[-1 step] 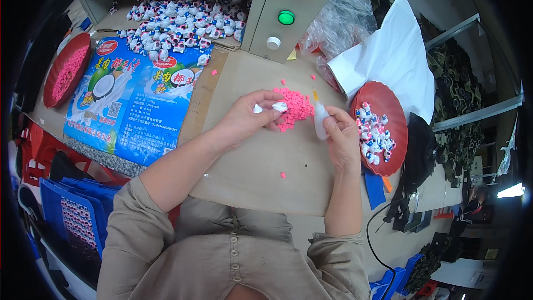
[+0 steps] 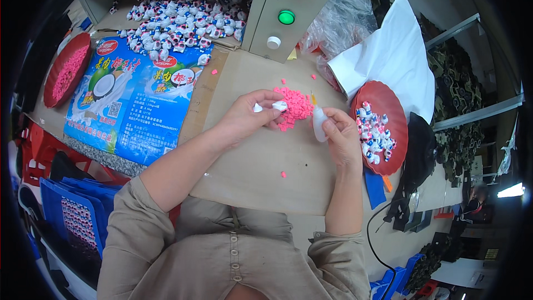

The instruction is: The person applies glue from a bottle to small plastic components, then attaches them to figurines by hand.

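My left hand (image 2: 249, 115) is closed, with a small white figurine (image 2: 280, 106) pinched between thumb and fingers. Another bit of white (image 2: 257, 108) shows between its fingers; its shape is partly hidden. In my right hand (image 2: 342, 133) is a soft, translucent squeeze bottle (image 2: 320, 124), its orange-based needle tip pointing up and slightly left. Between the two hands, a heap of small pink pieces (image 2: 297, 106) lies on the brown board (image 2: 261, 172). The needle tip is apart from the figurine.
To the right, a red scalloped dish (image 2: 395, 128) holds several white-and-blue figurines. More figurines (image 2: 183, 16) are piled at the back left, by a grey box with lights (image 2: 286, 0). A flattened blue carton (image 2: 141, 128) and a red dish (image 2: 83, 44) of pink pieces lie left.
The squeeze bottle has shifted very slightly left and down, with my right hand. My left hand keeps its place.
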`<state>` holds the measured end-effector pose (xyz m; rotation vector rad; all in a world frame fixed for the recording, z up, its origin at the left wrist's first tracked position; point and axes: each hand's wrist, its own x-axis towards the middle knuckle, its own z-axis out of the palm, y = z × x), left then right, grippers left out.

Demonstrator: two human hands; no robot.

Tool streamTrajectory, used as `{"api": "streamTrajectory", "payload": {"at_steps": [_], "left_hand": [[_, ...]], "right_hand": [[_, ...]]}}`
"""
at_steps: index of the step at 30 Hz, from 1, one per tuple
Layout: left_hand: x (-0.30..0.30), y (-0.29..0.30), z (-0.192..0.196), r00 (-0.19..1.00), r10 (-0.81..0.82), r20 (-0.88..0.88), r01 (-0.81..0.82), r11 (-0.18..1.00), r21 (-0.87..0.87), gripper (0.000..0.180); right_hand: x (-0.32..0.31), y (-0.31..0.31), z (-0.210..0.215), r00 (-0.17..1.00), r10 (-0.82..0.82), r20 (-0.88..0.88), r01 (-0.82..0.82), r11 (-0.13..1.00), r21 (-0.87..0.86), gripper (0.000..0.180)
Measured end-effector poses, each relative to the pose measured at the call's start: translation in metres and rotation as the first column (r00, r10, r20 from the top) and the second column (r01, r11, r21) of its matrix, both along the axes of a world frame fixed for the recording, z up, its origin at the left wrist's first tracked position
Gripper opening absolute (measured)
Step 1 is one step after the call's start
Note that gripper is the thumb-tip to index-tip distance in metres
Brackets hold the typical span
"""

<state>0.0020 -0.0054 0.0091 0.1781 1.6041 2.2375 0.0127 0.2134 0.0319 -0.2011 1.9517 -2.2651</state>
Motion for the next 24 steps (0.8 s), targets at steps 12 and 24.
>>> {"api": "streamTrajectory", "payload": {"at_steps": [12,24], "left_hand": [[-0.005,-0.002,-0.005,1.0,-0.007,-0.024,0.008,0.998,0.057,0.028],[0.002,-0.001,0.002,0.983,-0.096,-0.158,0.099,0.995,0.014,0.027]], "right_hand": [[0.011,-0.016,0.039,0.819,0.573,-0.008,-0.412,0.598,0.688,0.018],[0.043,-0.024,0.012,0.76,0.638,-0.126,-0.272,0.489,0.829,0.022]]}}
